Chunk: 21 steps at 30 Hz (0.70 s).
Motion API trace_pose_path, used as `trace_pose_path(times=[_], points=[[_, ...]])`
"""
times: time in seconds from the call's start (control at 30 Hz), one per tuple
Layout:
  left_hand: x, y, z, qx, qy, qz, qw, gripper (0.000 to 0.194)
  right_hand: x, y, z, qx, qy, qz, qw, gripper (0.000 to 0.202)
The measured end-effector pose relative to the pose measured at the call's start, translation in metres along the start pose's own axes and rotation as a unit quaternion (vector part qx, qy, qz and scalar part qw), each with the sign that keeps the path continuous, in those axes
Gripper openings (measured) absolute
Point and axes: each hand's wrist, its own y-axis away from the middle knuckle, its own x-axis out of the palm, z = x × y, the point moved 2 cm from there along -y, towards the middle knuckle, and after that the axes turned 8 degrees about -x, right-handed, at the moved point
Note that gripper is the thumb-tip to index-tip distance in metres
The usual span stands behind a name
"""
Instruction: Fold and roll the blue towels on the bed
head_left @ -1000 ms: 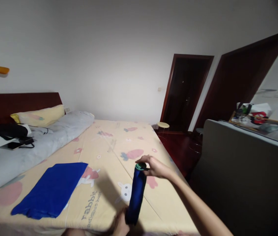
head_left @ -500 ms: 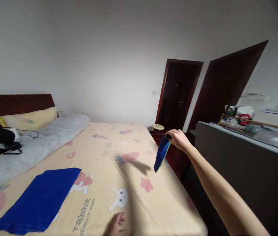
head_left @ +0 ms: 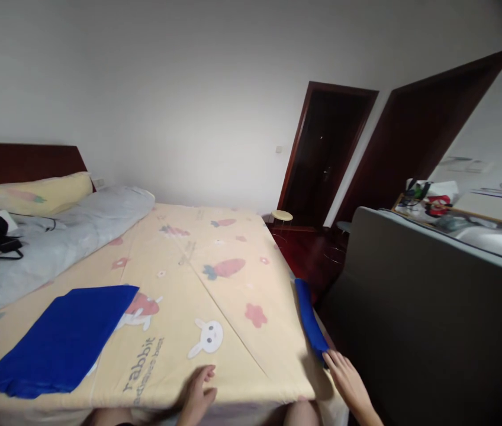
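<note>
- Blue, long and narrow, the bundle [head_left: 308, 316] is lying along the right edge of the patterned sheet [head_left: 244, 293], curving slightly, its near end meeting the right hand [head_left: 345, 380].
- Fingers of that hand are curling over this near end; the thumb is not showing, so I cannot tell whether they are gripping or only touching.
- The left hand [head_left: 198, 395] is hovering or resting near the printed rabbit face [head_left: 211, 336], loosely open and holding nothing.
- As far as the view shows, the bundle's placing on the sheet is looking done or nearly so; letting go is seemingly remaining, since the right hand is touching it.
- The flat blue cloth [head_left: 60, 343] is lying spread at the left, well apart from both hands, with neither one working on it.
- Half a second ago, the right hand was holding the bundle up in the air; now it is lying lengthwise along the edge.
- The cloth is keeping its place beside the printed lettering [head_left: 140, 370].
</note>
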Motion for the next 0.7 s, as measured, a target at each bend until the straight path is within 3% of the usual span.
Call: trace_pose_path(times=[0.1,0.27,0.53,0.7], points=[[-0.002,0.002,-0.005,-0.004,0.004,-0.005,1.000,0.048,0.009,0.040,0.013,0.081,-0.041,-0.006,0.996,0.054],[-0.005,0.004,-0.009,0.002,-0.002,0.000,1.000,0.044,0.003,0.048,0.012,0.091,-0.078,-0.010,0.993,0.061],[-0.007,0.004,-0.011,0.006,-0.013,0.005,1.000,0.041,-0.019,0.003,-0.003,0.194,-0.094,-0.006,0.977,0.027],[-0.004,0.003,-0.007,0.014,-0.010,-0.008,1.000,0.041,-0.047,-0.041,-0.026,0.267,-0.154,0.077,0.948,0.019]])
